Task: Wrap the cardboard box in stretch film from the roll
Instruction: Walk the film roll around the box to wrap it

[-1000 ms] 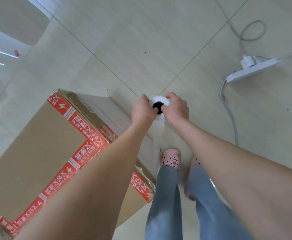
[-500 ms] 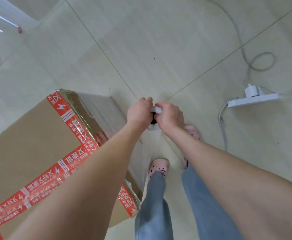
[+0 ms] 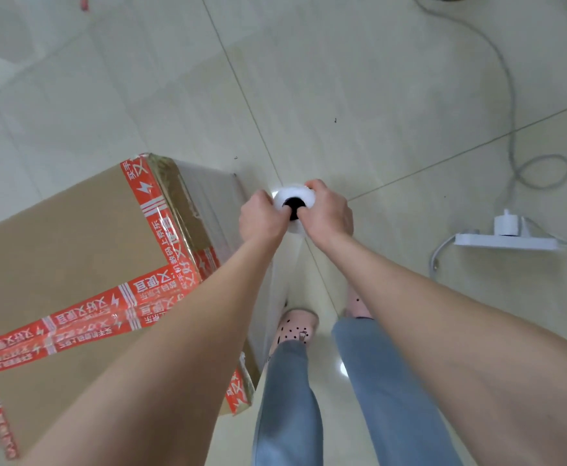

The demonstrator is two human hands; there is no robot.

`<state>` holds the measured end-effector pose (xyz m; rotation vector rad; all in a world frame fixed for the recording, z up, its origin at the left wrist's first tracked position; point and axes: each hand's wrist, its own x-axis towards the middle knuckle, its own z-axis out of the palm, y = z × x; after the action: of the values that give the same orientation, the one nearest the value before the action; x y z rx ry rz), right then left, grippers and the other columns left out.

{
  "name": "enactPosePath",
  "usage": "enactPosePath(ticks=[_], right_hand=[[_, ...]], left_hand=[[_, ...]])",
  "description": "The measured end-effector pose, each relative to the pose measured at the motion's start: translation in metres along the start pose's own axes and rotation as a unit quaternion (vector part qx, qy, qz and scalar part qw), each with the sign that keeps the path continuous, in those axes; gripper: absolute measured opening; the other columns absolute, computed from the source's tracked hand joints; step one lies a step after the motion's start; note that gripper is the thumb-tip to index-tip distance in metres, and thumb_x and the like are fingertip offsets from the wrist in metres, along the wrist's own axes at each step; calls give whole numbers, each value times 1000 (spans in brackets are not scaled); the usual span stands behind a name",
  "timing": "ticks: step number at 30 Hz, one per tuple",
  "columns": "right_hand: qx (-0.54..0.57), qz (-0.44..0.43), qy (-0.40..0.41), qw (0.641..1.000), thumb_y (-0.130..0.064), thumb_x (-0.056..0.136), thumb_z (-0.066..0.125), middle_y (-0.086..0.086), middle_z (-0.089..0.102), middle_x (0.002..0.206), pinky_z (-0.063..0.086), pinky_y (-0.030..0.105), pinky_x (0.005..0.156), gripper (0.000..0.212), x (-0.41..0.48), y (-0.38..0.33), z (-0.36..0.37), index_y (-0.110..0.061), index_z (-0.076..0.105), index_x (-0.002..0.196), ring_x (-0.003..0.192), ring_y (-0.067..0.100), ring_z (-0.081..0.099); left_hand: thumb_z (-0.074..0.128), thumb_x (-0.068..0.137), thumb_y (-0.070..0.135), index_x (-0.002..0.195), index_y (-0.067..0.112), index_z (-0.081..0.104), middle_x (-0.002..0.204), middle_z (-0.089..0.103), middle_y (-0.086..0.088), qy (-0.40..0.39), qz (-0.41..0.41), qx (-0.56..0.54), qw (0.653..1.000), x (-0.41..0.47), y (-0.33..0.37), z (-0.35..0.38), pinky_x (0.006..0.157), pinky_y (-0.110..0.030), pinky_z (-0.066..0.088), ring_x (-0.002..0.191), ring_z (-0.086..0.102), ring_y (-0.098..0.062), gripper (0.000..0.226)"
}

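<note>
Two bare hands clasp the upright roll [image 3: 293,193] of stretch film from either side: the left hand [image 3: 264,218] curls its fingers round one edge, the right hand [image 3: 329,213] wraps the other, digits meeting at the dark core. A clear sheet of film [image 3: 283,264] runs from the roll to the cardboard box [image 3: 67,257], which stands on the tiled floor [image 3: 359,79] just left of the hands, bound in red printed tape [image 3: 147,196]. Pink perforated shoes [image 3: 295,327] show below; a white power strip [image 3: 507,242] lies to the right.
</note>
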<state>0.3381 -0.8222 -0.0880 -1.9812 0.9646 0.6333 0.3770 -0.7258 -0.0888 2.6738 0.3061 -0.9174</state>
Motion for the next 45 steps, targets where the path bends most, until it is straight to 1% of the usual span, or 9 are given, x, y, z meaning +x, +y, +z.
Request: enactPosePath(ticks=[4, 9, 14, 20, 23, 27, 30, 36, 45], right_hand=[[36, 24, 5, 999, -10, 82, 51, 4, 66, 108, 38, 27, 68, 42, 2, 4, -5, -30, 58, 118, 94, 27, 59], [33, 15, -20, 999, -13, 82, 50, 2, 67, 101, 37, 26, 66, 37, 9, 12, -17, -32, 62, 111, 83, 25, 55], [-34, -13, -26, 999, -13, 83, 49, 4, 68, 100, 39, 27, 66, 35, 22, 7, -37, -30, 65, 109, 80, 26, 55], [-151, -100, 19, 983, -8, 84, 47, 4, 63, 107, 34, 29, 65, 33, 44, -30, -36, -23, 60, 109, 92, 29, 59], [-182, -133, 25, 974, -8, 87, 45, 2, 56, 115, 34, 30, 66, 32, 54, -51, -32, -23, 57, 112, 97, 27, 57], [-180, -77, 19, 980, -18, 86, 53, 4, 51, 117, 33, 31, 67, 30, 56, -63, -23, -24, 53, 115, 100, 27, 55], [-153, -38, 17, 987, -17, 86, 53, 6, 50, 117, 34, 30, 67, 30, 59, -66, -23, -22, 53, 115, 96, 29, 57], [-175, -85, 31, 980, -12, 85, 50, 3, 55, 113, 34, 30, 66, 29, 69, -75, -26, -23, 58, 111, 95, 28, 59], [-205, -138, 35, 968, -10, 85, 49, 2, 53, 114, 32, 30, 65, 31, 82, -100, -18, -24, 59, 111, 100, 23, 52]], left_hand=[[56, 82, 18, 97, 10, 46, 93, 54, -8, -18, 130, 120, 984, -2, 13, 1, 57, -32, 33, 77, 50, -28, 20], [51, 87, 10, 110, 11, 49, 102, 53, -9, -34, 252, 247, 935, 0, 37, 3, 44, -31, 18, 68, 42, -25, 23], [51, 86, 13, 101, 8, 53, 97, 55, -9, -40, 216, 185, 958, 5, 53, 5, 56, -33, 29, 80, 56, -30, 16], [56, 78, 18, 85, 12, 54, 80, 54, -5, -2, 55, 23, 998, 30, 43, -8, 58, -29, 31, 72, 48, -26, 9], [58, 77, 22, 81, 12, 51, 83, 62, -7, 10, -15, -41, 999, 40, 39, -15, 59, -31, 39, 74, 57, -28, 12], [59, 79, 31, 90, 12, 53, 90, 65, -6, 14, -93, -97, 991, 45, 34, -20, 60, -31, 40, 81, 61, -28, 22], [58, 83, 29, 96, 13, 49, 89, 55, -1, 2, -38, -14, 999, 51, 37, -24, 60, -30, 32, 77, 49, -23, 23], [52, 84, 16, 102, 16, 54, 97, 59, -4, 26, 152, 136, 979, 79, 51, -34, 51, -28, 21, 84, 57, -26, 18], [55, 81, 20, 94, 10, 55, 90, 62, -8, 20, 130, 70, 989, 98, 43, -54, 60, -31, 32, 83, 58, -30, 16]])
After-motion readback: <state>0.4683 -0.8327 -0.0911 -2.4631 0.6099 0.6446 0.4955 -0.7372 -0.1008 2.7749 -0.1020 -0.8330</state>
